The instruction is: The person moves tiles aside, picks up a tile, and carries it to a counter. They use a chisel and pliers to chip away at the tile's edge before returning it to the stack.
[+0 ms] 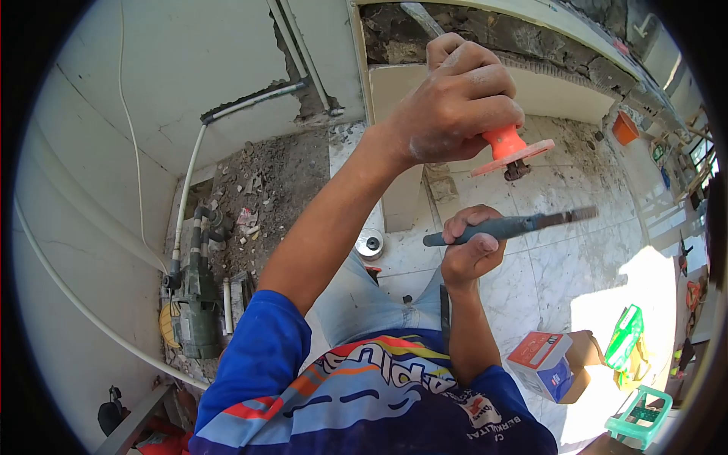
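Observation:
My left hand (pixel 462 102) is raised in front of the broken wall. It is closed around a chisel, whose orange guard (pixel 512 155) and rusty striking end stick out below the fist. The chisel's flat grey blade (pixel 422 19) points up and away, toward the wall. Lower down, my right hand (pixel 472 246) is wrapped round a grey-handled tool (pixel 497 229), held almost level. Its rusty metal end points right; the angle hides what kind of tool it is. The two hands are apart, and their tools do not touch.
Rubble (pixel 258 182) covers the ground at left, beside a green water pump (pixel 199 322) and white pipes. A round metal tin (pixel 370 243) stands by my leg. At right are an open cardboard box (pixel 542 364), a green packet (pixel 624 334), a green plastic stool (pixel 641 417) and an orange bucket (pixel 626 129).

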Available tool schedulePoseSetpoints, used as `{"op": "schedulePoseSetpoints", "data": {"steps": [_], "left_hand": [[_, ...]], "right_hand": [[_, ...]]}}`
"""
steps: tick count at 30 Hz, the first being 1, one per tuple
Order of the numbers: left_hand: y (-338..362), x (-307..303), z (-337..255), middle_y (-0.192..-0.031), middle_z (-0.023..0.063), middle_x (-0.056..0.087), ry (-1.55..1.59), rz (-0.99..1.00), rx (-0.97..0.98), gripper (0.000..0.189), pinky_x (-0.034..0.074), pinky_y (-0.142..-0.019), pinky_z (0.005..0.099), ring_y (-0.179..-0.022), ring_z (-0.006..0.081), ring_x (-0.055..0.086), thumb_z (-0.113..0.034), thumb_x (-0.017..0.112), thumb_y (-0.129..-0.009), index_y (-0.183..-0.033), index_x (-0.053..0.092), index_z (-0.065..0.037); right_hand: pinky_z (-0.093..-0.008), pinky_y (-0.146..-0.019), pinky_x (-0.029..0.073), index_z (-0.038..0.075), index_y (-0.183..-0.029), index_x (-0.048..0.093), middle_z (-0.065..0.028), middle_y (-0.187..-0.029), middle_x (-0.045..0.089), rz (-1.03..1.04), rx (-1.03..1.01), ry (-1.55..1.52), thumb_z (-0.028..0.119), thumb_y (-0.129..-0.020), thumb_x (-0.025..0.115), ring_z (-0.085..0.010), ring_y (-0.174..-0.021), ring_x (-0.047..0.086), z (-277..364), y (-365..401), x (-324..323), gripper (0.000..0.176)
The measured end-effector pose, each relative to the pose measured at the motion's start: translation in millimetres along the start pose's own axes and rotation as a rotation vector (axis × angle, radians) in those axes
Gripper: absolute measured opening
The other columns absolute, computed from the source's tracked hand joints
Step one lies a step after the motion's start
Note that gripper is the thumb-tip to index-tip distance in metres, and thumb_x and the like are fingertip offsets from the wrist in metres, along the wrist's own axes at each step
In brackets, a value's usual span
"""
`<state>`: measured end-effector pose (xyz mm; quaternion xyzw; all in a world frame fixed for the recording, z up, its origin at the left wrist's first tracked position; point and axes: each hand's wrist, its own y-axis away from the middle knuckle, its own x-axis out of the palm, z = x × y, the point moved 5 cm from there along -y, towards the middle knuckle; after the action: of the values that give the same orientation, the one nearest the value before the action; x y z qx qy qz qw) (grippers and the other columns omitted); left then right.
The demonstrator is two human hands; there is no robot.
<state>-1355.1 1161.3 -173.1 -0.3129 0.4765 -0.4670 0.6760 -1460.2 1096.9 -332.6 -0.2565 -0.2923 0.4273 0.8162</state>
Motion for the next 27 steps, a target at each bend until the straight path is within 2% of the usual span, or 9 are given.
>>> {"op": "schedulePoseSetpoints", "data": {"steps": [3, 7, 13, 15, 16, 20, 23, 25, 27], "left_hand": [[0, -1, 1, -0.086, -0.0036, 0.057, -0.002, -0.007, 0.012, 0.021, 0.032, -0.083, 0.0376, -0.091, 0.0212, 0.054, -0.021, 0.077, -0.065, -0.081, 0.066, -0.018], [2, -5, 0, -0.088, -0.0057, 0.056, 0.100, -0.033, -0.025, 0.024, 0.027, -0.085, 0.0414, -0.096, 0.0176, 0.054, -0.009, 0.076, -0.063, -0.080, 0.063, -0.021], [-2, -7, 2, -0.089, -0.0057, 0.057, 0.088, -0.049, -0.037, 0.026, 0.028, -0.085, 0.0413, -0.096, 0.0182, 0.054, -0.010, 0.076, -0.062, -0.082, 0.064, -0.021], [-3, -9, 1, -0.089, -0.0056, 0.058, 0.121, -0.050, -0.052, 0.027, 0.028, -0.085, 0.0413, -0.096, 0.0183, 0.054, -0.011, 0.077, -0.061, -0.083, 0.065, -0.021], [-2, -9, 0, -0.089, -0.0056, 0.058, 0.118, -0.052, -0.050, 0.027, 0.028, -0.085, 0.0413, -0.096, 0.0184, 0.054, -0.011, 0.077, -0.061, -0.083, 0.065, -0.021], [-2, -7, -1, -0.089, -0.0053, 0.058, 0.096, -0.041, -0.037, 0.027, 0.029, -0.085, 0.0413, -0.096, 0.0186, 0.054, -0.012, 0.077, -0.060, -0.083, 0.065, -0.020], [-5, -12, 3, -0.089, -0.0055, 0.057, 0.106, -0.024, -0.051, 0.027, 0.029, -0.086, 0.0414, -0.096, 0.0185, 0.054, -0.012, 0.077, -0.059, -0.082, 0.065, -0.020], [-4, -11, 0, -0.089, -0.0057, 0.057, 0.110, -0.024, -0.053, 0.028, 0.029, -0.086, 0.0414, -0.095, 0.0185, 0.053, -0.012, 0.077, -0.059, -0.082, 0.065, -0.020], [-3, -10, 2, -0.089, -0.0059, 0.057, 0.078, -0.029, -0.021, 0.028, 0.029, -0.086, 0.0414, -0.095, 0.0185, 0.053, -0.012, 0.076, -0.058, -0.082, 0.065, -0.020]], "right_hand": [[-0.0281, -0.049, 0.041, 0.006, -0.098, 0.041, -0.0090, -0.077, 0.049, -0.141, -0.405, -0.290, 0.059, -0.100, 0.037, -0.0140, -0.053, 0.045, 6, 3, 6, 0.054], [-0.0262, -0.047, 0.043, 0.005, -0.096, 0.040, -0.0094, -0.076, 0.050, 0.091, 0.113, 0.123, 0.053, -0.100, 0.042, -0.0118, -0.055, 0.047, -16, -3, 4, 0.049], [-0.0293, -0.046, 0.041, 0.005, -0.096, 0.040, -0.0085, -0.071, 0.048, -0.161, -0.502, -0.354, 0.056, -0.101, 0.040, -0.0143, -0.050, 0.045, 12, 0, 9, 0.051], [-0.0277, -0.045, 0.040, 0.005, -0.094, 0.040, -0.0080, -0.068, 0.047, 0.016, 0.026, 0.115, 0.056, -0.101, 0.039, -0.0134, -0.050, 0.044, -9, -14, 15, 0.052], [-0.0258, -0.043, 0.037, 0.002, -0.091, 0.045, -0.0079, -0.067, 0.055, -0.010, 0.032, 0.002, 0.040, -0.103, 0.042, -0.0110, -0.050, 0.048, -22, -12, 8, 0.041], [-0.0285, -0.045, 0.041, 0.007, -0.097, 0.040, -0.0069, -0.068, 0.046, -0.111, -0.100, -0.100, 0.067, -0.093, 0.043, -0.0136, -0.049, 0.043, 0, 1, -1, 0.061], [-0.0290, -0.045, 0.041, 0.008, -0.097, 0.040, -0.0064, -0.068, 0.046, -0.212, -0.413, -0.319, 0.067, -0.094, 0.042, -0.0138, -0.049, 0.043, 7, -1, 9, 0.060], [-0.0291, -0.045, 0.041, 0.006, -0.096, 0.040, -0.0066, -0.069, 0.047, 0.033, 0.139, 0.088, 0.064, -0.097, 0.041, -0.0140, -0.049, 0.044, -20, -11, 11, 0.058], [-0.0294, -0.045, 0.041, 0.005, -0.095, 0.041, -0.0068, -0.070, 0.048, -0.030, 0.068, 0.071, 0.061, -0.098, 0.041, -0.0141, -0.050, 0.045, -14, -14, 2, 0.056]]}}
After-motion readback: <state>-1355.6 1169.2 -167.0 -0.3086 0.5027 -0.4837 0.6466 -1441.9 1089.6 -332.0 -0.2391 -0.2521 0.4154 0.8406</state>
